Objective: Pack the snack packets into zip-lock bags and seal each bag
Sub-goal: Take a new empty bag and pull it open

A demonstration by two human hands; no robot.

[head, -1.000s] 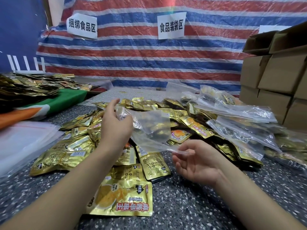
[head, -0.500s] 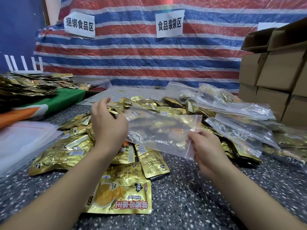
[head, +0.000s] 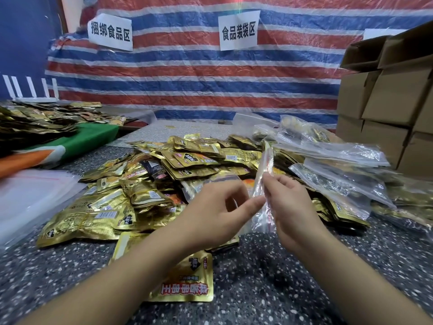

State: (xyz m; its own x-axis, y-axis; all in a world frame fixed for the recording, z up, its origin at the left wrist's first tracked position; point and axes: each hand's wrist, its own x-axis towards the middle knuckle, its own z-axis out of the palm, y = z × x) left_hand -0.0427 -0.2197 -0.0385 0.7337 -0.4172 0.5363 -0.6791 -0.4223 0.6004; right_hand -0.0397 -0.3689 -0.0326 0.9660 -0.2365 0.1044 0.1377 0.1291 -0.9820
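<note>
Head view showed the left hand (head: 210,212) above the speckled worktop (head: 293,277), forefinger stretched to the empty zip-lock bag (head: 264,174); its grip seemed closed on the bag. The right hand (head: 293,207) pinched that clear, upright bag, over gold snack packets (head: 145,195). The signs read 捆绑食品区 (head: 110,34) and 食品装袋区 (head: 239,31).

Even, bright overhead light, soft shadows under my forearms on the speckled counter (head: 304,285), glare on the gold packets (head: 145,184) and clear bags (head: 339,156), wide-angle bending at the edges, my fingers slightly blurred.
</note>
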